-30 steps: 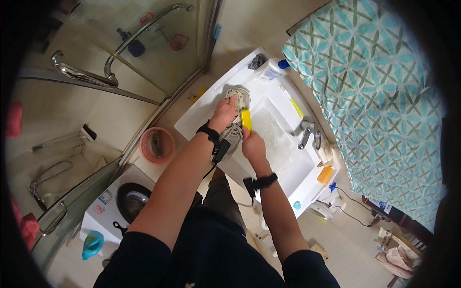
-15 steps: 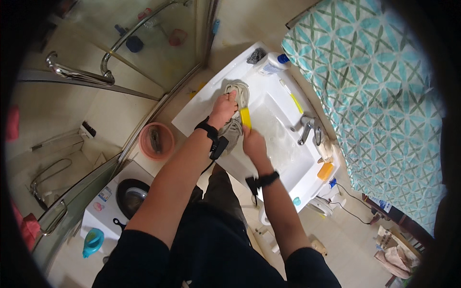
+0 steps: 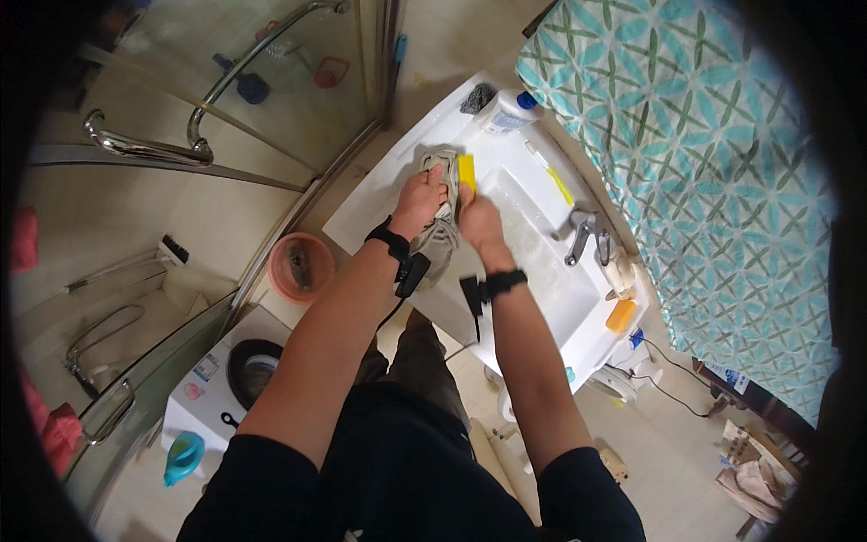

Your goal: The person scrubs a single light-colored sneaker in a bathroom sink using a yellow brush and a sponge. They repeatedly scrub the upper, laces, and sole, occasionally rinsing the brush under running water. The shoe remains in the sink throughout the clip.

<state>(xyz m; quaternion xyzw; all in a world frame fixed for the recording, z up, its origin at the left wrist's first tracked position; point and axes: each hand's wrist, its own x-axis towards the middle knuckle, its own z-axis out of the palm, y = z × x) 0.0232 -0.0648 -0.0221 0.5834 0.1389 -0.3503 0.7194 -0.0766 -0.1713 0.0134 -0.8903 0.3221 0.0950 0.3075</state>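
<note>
A pale grey-beige lace-up shoe (image 3: 437, 251) lies along the left side of the white washbasin (image 3: 361, 210). My left hand (image 3: 421, 200) is closed on its upper, pressing it against the ledge. In my right hand (image 3: 481, 222) is a yellow block-shaped scrubber (image 3: 466, 172), held by its near end against the shoe's right side. Whether it has bristles or is a sponge, I cannot tell. Cloudy water (image 3: 535, 275) stands in the bowl to the right of my hands. Both wrists carry black straps with small devices.
A chrome faucet (image 3: 585, 237), an orange bar (image 3: 620, 316), a yellow-handled brush (image 3: 553, 173) and a white bottle (image 3: 512, 115) line the basin's rim. On the floor, a pink tub (image 3: 301, 291) holds a dark object. A glass shower door (image 3: 298, 108) stands left; patterned cloth (image 3: 695, 181) hangs right.
My right hand has slid the yellow scrubber forward along the shoe, away from me. My left hand stays on the shoe. The whole view has shifted slightly.
</note>
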